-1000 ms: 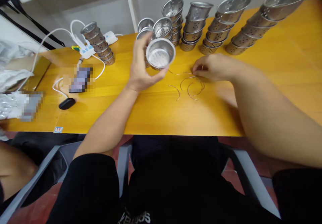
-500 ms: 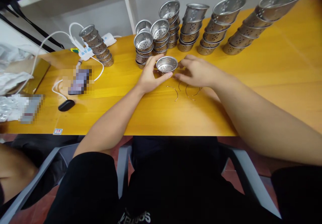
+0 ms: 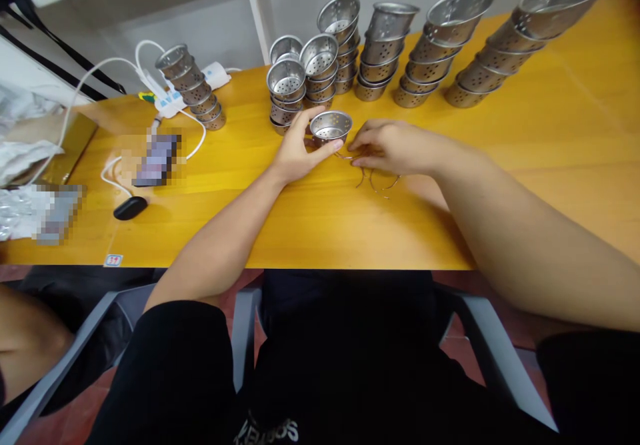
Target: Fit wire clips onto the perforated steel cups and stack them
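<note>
My left hand (image 3: pixel 299 150) is closed round the side of a small perforated metal sink strainer basket (image 3: pixel 331 127), thumb at the front and fingers behind. The basket stands upright with its wide mouth facing up. Just right of it, my right hand (image 3: pixel 383 146) pinches a thin curved copper-coloured wire (image 3: pixel 344 156), one end of which reaches toward the basket's lower front. Several more curved wires (image 3: pixel 374 183) lie on the table below my right fingers. Part of the held wire is hidden by the fingers.
Stacks of perforated baskets (image 3: pixel 375 51) line the back of the yellow table (image 3: pixel 320 231), with one leaning stack (image 3: pixel 193 88) at left. A power strip (image 3: pixel 170 103), white cables, a blurred phone (image 3: pixel 158 160) and a black oval object (image 3: pixel 131 208) lie at left. Someone's leg (image 3: pixel 30 338) shows lower left.
My right hand has picked up a curved wire from the table and brought it close to the basket. My left hand keeps its hold on the basket.
</note>
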`<action>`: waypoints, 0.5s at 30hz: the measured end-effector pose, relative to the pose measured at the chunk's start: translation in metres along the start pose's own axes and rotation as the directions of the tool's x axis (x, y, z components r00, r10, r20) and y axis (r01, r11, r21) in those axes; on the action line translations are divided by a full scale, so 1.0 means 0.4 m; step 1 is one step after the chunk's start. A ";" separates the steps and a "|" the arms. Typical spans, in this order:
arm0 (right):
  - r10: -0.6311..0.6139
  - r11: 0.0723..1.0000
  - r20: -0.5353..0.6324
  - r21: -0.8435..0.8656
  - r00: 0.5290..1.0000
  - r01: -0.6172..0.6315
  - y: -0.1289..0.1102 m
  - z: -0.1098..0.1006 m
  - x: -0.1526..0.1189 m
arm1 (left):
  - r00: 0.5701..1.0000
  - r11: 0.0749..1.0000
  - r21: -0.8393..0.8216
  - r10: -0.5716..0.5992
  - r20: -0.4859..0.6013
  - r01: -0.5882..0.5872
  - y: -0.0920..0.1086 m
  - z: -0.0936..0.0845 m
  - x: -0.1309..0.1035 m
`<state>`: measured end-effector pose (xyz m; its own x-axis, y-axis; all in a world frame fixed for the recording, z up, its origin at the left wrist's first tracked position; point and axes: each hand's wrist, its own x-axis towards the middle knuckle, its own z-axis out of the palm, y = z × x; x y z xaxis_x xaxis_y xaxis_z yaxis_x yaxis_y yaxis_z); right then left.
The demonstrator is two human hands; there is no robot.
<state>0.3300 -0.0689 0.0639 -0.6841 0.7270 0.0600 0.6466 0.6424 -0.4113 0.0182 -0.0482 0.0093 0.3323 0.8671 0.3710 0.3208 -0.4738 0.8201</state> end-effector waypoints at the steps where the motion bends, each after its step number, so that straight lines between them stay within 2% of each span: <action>1: 0.021 1.000 0.006 -0.008 1.000 -0.021 0.000 -0.006 -0.002 | 1.000 1.000 0.003 0.001 0.008 -0.001 0.000 0.000 0.000; 7: 0.154 0.981 0.079 -0.134 0.985 -0.143 -0.031 -0.037 -0.005 | 0.999 0.999 0.029 0.035 0.035 -0.036 -0.022 0.000 0.007; 11: 0.276 0.947 0.173 -0.218 0.945 -0.237 -0.066 -0.063 -0.008 | 0.999 0.997 0.072 0.038 0.003 -0.038 -0.045 -0.005 0.019; 15: 0.352 0.925 0.197 -0.221 0.915 -0.308 -0.094 -0.074 -0.012 | 0.999 0.996 0.084 -0.007 -0.042 0.010 -0.055 -0.013 0.033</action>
<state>0.3191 -0.0894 0.1059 -0.4652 0.8434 -0.2688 0.8836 0.4241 -0.1985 0.0110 -0.0257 -0.0017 0.2929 0.8760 0.3832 0.3974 -0.4761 0.7845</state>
